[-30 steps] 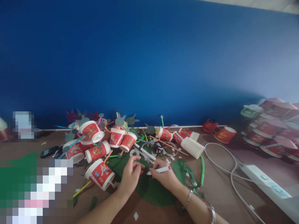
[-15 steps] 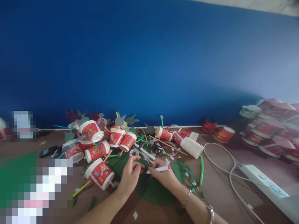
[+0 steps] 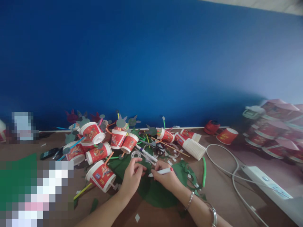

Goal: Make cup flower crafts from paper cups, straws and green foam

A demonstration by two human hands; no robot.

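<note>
1. Currently the right hand (image 3: 167, 179) pinches a white marker (image 3: 161, 171) between thumb and fingers, with the tip pointing left and down onto the green sheet (image 3: 153, 194).
2. The left hand (image 3: 132, 180) rests on the same sheet with its fingers curled, fingertips just beside the marker tip. Whether it pins a small piece under them cannot be told.
3. The green sheet lies flat on the brown table (image 3: 222, 195), directly under both hands. Its right edge is already cut into ragged strips.
4. Done, judging by the layout: a pile of red cups (image 3: 94, 138) fitted with straws and green discs lies behind the hands. One red cup (image 3: 101, 176) lies on its side just beside the left wrist.
5. Left, judging by the layout: a stack of white cups (image 3: 195, 148) and a lone red cup (image 3: 227, 136) carry no straws. Much of the sheet is uncut.
6. Nearby items: a tape roll (image 3: 136, 154), spare pens (image 3: 146, 154) and a green straw (image 3: 204, 171).
7. Obstructions: the cup pile crowds the far edge of the sheet. A white cable (image 3: 233, 176) loops to a power strip (image 3: 267, 184), well apart on the right.
</note>
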